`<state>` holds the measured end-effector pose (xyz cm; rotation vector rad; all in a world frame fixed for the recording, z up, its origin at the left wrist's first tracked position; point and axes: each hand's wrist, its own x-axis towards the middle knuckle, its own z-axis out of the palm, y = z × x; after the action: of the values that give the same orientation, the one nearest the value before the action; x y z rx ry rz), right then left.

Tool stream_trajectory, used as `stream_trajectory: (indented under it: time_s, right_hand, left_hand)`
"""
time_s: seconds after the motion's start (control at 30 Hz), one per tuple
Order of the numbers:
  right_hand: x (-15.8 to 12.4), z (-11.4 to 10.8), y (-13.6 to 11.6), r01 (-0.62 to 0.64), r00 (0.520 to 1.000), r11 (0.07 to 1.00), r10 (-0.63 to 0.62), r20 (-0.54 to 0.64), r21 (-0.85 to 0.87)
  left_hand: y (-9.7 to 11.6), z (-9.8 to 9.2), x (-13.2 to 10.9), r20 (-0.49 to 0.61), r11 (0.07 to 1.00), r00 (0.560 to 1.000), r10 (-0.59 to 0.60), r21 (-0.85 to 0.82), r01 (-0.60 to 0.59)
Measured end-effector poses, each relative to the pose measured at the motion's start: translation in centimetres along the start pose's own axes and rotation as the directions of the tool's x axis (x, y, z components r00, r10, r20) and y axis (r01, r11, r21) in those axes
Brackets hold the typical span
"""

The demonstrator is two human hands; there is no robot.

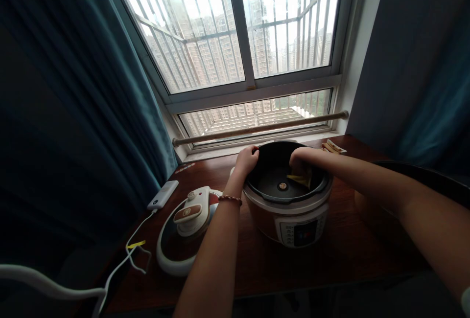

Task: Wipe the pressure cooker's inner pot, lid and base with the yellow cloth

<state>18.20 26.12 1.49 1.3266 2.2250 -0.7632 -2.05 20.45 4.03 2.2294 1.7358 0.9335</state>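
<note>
An electric pressure cooker [262, 217] with a control panel stands uncovered on the wooden table. My left hand [246, 159] is closed over the rim on its left side. Down inside the dark inner wall, my right hand [301, 160] presses a yellowish cloth [301, 180] against the right part of the cooker; most of those fingers are hidden. A small round metal piece [282, 186] shows at the cooker's bottom. To the left of the cooker lies its white-rimmed lid [172, 266] with a brown and white handle, partly behind my left forearm.
A white power bank [163, 195] with a white cable [123, 264] and yellow tie lies at the table's left edge. A large dark-rimmed round vessel [370, 205] is at right. Behind the table [205, 161] are a barred window and a horizontal rail [257, 129].
</note>
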Motion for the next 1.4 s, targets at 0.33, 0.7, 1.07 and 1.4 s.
stream_trajectory:
  time_s: [0.33,0.7,1.07,1.4]
  right_hand:
    - [-1.2,1.3,-1.3,-0.214,0.924,0.976,0.216,0.315,-0.042]
    - [-8.3,4.7,-6.7,0.209,0.969,0.973,-0.219,0.112,0.094]
    - [-9.8,4.9,-5.8,0.39,0.907,0.915,-0.363,-0.214,0.103]
    - [-9.0,5.4,-5.3,0.195,0.886,0.916,-0.011,-0.464,0.35]
  left_hand:
    - [0.1,0.2,0.0,0.0,0.999,1.0,0.004,0.054,-0.004]
    - [0.3,0.5,-0.1,-0.006,0.992,0.998,0.065,0.112,-0.064]
    - [2.2,-0.5,-2.1,0.228,0.939,0.959,0.17,-0.331,-0.088]
    - [5.7,-0.6,-4.2,0.933,0.99,0.332,0.136,-0.14,-0.012]
